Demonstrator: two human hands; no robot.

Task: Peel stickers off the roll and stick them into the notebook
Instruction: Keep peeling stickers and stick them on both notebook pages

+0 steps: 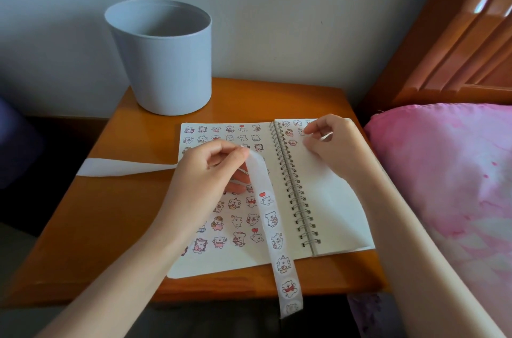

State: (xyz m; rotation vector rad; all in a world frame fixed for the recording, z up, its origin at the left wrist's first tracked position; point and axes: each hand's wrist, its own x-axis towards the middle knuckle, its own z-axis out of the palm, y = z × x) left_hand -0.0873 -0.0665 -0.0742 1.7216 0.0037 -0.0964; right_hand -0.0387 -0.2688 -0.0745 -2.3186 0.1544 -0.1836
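Sticker strip (273, 229) hangs over the table's (116, 213) front edge and runs up across the open notebook's (327, 199) sticker-filled left page. The left hand (205, 179) pinches it there. The right hand (332, 141) curls onto the upper right page; whether it pinches a sticker, I cannot tell. Behind stands a grey bin (163, 60).

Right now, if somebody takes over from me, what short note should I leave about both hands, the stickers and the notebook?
Left grip pinches the sticker strip over the left page; the strip hangs off the front edge of the table, emptied backing trails left.
Right grip: fingertips together at the top of the right page; whether it holds a sticker is unclear.
Done: notebook left page nearly full, a few stickers atop the right page.
Left: fill the right page.
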